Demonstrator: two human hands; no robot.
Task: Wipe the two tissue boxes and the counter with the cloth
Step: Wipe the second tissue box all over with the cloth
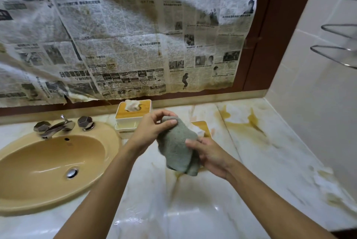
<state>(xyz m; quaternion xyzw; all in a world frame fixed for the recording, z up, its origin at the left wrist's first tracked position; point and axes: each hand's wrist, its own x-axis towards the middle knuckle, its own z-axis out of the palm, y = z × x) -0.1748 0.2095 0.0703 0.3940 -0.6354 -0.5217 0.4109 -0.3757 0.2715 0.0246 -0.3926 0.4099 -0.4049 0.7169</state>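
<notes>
Sink: sat far left, clear of the work.
Tissue boxes: one stacked at the far wall, another half hidden behind the cloth.
Left hand: fingers pinched the cloth's top.
Right hand: fingers gripped its side, above the surface.
Advice: best folded into a flat pad before wiping.

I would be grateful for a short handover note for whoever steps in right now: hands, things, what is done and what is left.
Left hand: pinching the top of the grey-green cloth, held above the counter.
Right hand: gripping the cloth's lower side.
Tissue boxes: one at the back wall beside the sink, tissue sticking out; the second mostly hidden behind the cloth.
Done: cannot tell; no wiping shows.
Left: yellow-brown stains remain on the counter; wipe both boxes and the counter.
</notes>
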